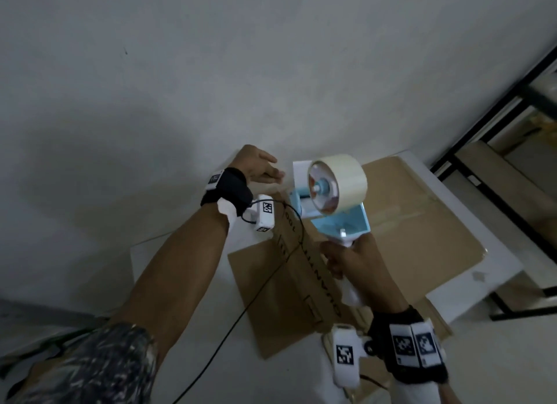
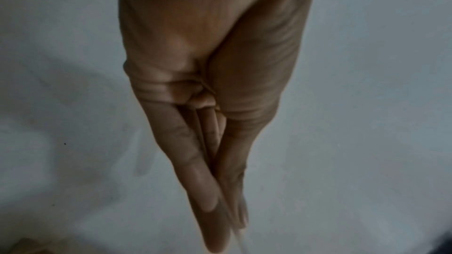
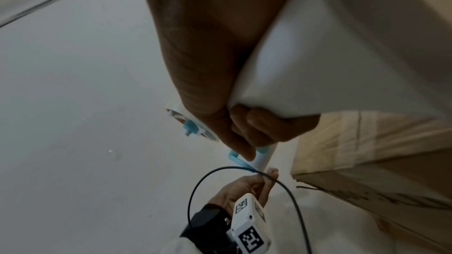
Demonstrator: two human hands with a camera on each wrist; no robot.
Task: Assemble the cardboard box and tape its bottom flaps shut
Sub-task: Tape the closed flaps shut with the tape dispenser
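A brown cardboard box (image 1: pixel 422 223) lies on a white table, its printed side (image 1: pixel 310 271) facing me; it also shows in the right wrist view (image 3: pixel 379 152). My right hand (image 1: pixel 349 265) grips the white handle (image 3: pixel 318 65) of a blue and white tape dispenser (image 1: pixel 340 223) held above the box. The beige tape roll (image 1: pixel 346 177) sits on top of it. My left hand (image 1: pixel 262 170) is just left of the dispenser's front. Its straight fingers and thumb (image 2: pixel 215 161) pinch a thin strip of tape end (image 2: pixel 240 239).
The white table (image 1: pixel 512 268) carries the box, with a flat cardboard sheet (image 1: pixel 247 283) sticking out at its left. A black cable (image 1: pixel 256 298) hangs from my left wrist across the box. A black metal rack (image 1: pixel 512 102) with cardboard stands at the right. A white wall lies ahead.
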